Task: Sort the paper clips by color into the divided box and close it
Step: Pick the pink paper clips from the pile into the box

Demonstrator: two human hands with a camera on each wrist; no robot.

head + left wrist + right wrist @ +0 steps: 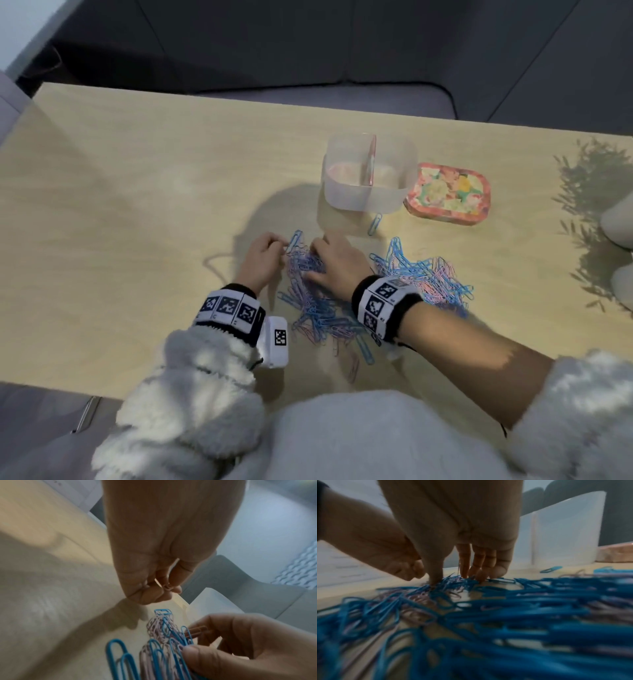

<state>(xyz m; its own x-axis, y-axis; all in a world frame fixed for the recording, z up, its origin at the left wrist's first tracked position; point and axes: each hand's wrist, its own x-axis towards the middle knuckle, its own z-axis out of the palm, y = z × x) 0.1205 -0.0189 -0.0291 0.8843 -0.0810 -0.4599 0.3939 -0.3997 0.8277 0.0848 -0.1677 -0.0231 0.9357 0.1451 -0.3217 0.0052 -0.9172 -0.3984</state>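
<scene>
Blue and pink paper clips (318, 308) sprawl on the table (137, 205) under you, right hand (337, 263) fingers spread pressing them, left hand (262, 257) pinching one, divided box (370, 171) straight ahead, nearer your right.

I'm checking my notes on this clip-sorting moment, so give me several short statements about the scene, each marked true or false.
1. The divided box stands open. True.
2. The floral lid lies left of the box. False: it lies to its right, beside it.
3. The paper clips on the table are blue and pink. True.
4. The right hand is lifted clear of the clips. False: its fingers are down in the pile.
5. One blue clip lies apart, just in front of the box. True.
</scene>
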